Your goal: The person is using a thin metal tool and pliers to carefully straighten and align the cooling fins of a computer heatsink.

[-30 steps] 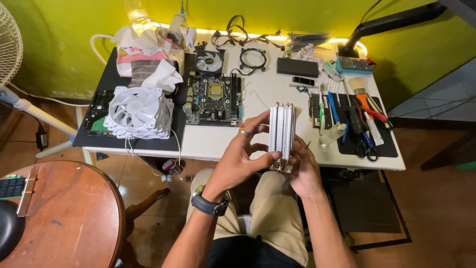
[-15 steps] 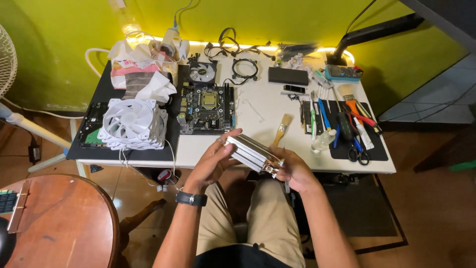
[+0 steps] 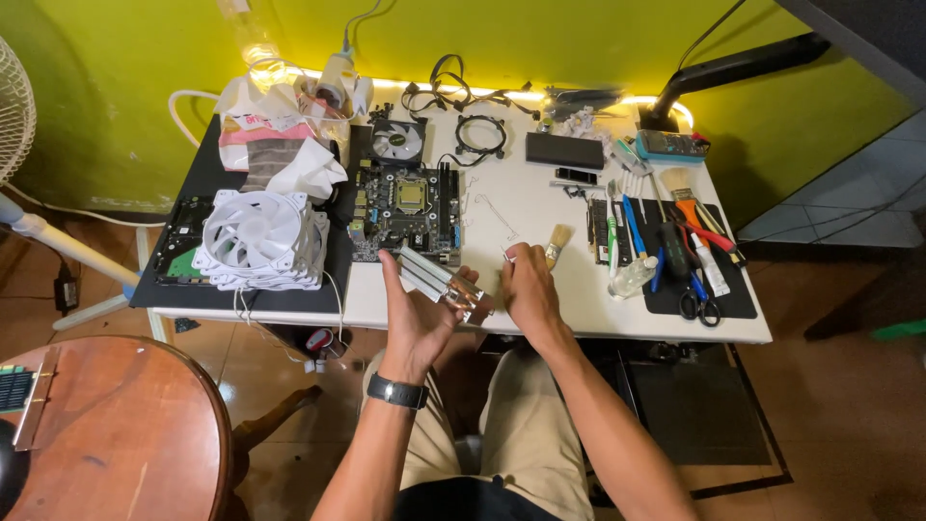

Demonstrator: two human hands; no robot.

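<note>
Yellow-green wall [image 3: 116,87], white table [image 3: 540,207], round wooden table [image 3: 125,434], seemingly tiled floor [image 3: 839,425]

— Heatsink position? Upright 1 second ago.
— The finned heatsink [image 3: 439,280] now lies tilted across the left hand [image 3: 417,314] alone, over the table's [image 3: 579,318] front edge.
— Right hand [image 3: 529,289]?
— Released it; now just beside.

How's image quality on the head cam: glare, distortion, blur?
Head view: a light strip along the wall behind the table blows out to white near the bottle; wide-angle lens bows the table edges and the wall line; the heatsink in the left hand is slightly soft, and the right hand too; the motherboard and tools are sharp; the floor is dim.
</note>
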